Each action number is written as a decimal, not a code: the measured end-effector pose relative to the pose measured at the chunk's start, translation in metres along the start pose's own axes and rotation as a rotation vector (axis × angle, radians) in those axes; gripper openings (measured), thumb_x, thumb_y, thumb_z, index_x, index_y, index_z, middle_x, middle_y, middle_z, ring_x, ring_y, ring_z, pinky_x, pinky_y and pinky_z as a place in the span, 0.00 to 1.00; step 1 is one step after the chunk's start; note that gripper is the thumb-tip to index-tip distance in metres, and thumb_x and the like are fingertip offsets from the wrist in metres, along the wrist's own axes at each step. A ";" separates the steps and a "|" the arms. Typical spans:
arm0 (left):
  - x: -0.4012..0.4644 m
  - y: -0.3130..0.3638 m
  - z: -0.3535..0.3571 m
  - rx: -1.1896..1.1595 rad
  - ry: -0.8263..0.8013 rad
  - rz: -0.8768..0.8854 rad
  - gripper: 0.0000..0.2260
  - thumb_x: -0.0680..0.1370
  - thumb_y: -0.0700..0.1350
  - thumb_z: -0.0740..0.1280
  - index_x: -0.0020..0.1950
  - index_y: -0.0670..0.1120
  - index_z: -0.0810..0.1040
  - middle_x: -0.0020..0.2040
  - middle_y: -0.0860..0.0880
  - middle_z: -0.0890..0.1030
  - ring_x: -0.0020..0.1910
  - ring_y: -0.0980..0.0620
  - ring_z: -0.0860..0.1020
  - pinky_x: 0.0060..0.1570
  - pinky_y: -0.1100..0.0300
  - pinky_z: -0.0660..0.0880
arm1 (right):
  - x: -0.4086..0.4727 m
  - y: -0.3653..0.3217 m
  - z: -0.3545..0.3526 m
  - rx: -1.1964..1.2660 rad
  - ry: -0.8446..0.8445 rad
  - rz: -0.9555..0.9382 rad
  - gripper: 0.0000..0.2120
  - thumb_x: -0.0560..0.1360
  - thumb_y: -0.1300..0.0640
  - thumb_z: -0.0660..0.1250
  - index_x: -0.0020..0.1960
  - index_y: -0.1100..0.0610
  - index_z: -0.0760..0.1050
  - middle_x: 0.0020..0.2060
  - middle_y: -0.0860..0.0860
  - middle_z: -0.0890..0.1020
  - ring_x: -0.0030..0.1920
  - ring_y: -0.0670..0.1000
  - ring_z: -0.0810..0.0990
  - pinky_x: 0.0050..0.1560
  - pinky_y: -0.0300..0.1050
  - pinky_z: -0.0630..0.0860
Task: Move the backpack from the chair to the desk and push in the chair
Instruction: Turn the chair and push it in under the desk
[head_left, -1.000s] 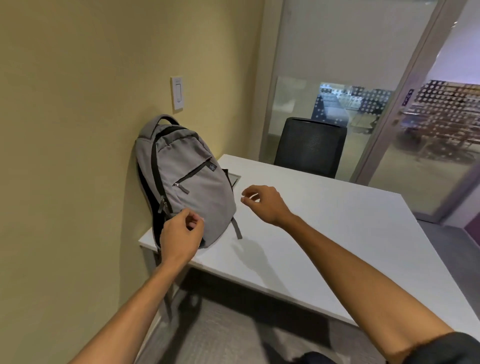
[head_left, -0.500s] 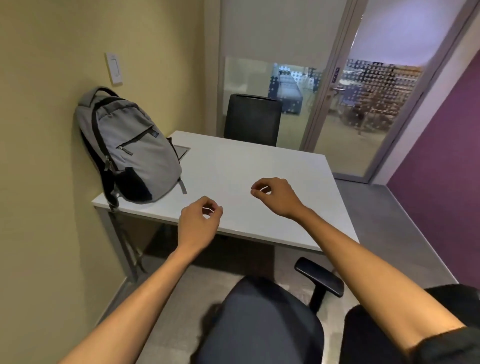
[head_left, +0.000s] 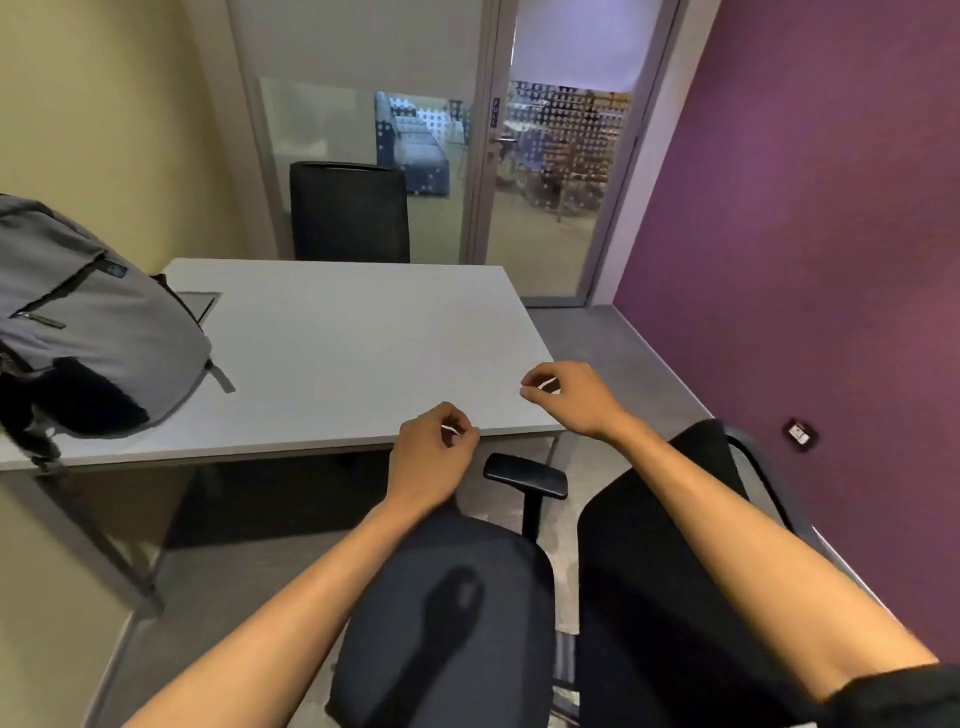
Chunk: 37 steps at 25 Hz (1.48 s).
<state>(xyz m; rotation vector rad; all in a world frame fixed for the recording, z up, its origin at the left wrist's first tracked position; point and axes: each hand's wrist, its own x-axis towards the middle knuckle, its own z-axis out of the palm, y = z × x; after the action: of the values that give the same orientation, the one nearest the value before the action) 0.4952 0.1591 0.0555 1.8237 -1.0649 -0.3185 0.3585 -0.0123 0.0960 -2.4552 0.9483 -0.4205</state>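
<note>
The grey backpack (head_left: 93, 338) stands upright on the left end of the white desk (head_left: 363, 353), leaning against the yellow wall. A black office chair (head_left: 452, 597) is just below me, in front of the desk's near right corner, its armrest (head_left: 524, 475) near the desk edge and its backrest (head_left: 670, 571) to the right. My left hand (head_left: 431, 452) hovers over the desk's front edge above the seat, fingers loosely curled, holding nothing. My right hand (head_left: 571, 397) hangs near the desk's right corner, also loosely curled and empty.
A second black chair (head_left: 350, 213) sits at the far side of the desk. Behind it are a glass partition and a glass door (head_left: 550, 197). A purple wall (head_left: 810, 234) closes the right side, with a floor socket (head_left: 800, 434) near it. Grey carpet lies between desk and wall.
My view has swung right, away from the backpack toward the chair. Both hands have left the backpack and moved right to the desk's near right corner, above the chair.
</note>
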 end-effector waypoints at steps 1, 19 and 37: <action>-0.003 0.007 0.008 -0.011 -0.013 0.009 0.05 0.76 0.50 0.67 0.46 0.50 0.79 0.43 0.55 0.81 0.43 0.58 0.79 0.47 0.56 0.79 | -0.009 0.008 -0.007 -0.009 0.007 0.019 0.13 0.78 0.49 0.66 0.57 0.55 0.81 0.54 0.50 0.84 0.50 0.48 0.80 0.52 0.42 0.76; -0.111 0.153 0.289 0.011 -0.412 0.078 0.11 0.72 0.56 0.68 0.51 0.53 0.75 0.48 0.56 0.80 0.47 0.57 0.77 0.47 0.57 0.75 | -0.140 0.275 -0.126 -0.257 -0.134 0.509 0.29 0.77 0.50 0.67 0.75 0.54 0.65 0.69 0.58 0.74 0.68 0.60 0.73 0.67 0.56 0.69; -0.132 0.145 0.355 0.267 -0.719 -0.007 0.39 0.65 0.54 0.71 0.72 0.41 0.61 0.73 0.44 0.65 0.77 0.40 0.36 0.75 0.38 0.42 | -0.129 0.285 -0.090 -0.237 -0.146 0.440 0.24 0.78 0.54 0.66 0.70 0.63 0.67 0.55 0.59 0.81 0.59 0.62 0.78 0.59 0.55 0.73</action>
<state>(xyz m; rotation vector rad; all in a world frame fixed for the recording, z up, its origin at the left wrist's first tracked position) 0.1225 0.0246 -0.0312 1.9954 -1.6492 -0.9203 0.0712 -0.1370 0.0062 -2.3388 1.4958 0.0237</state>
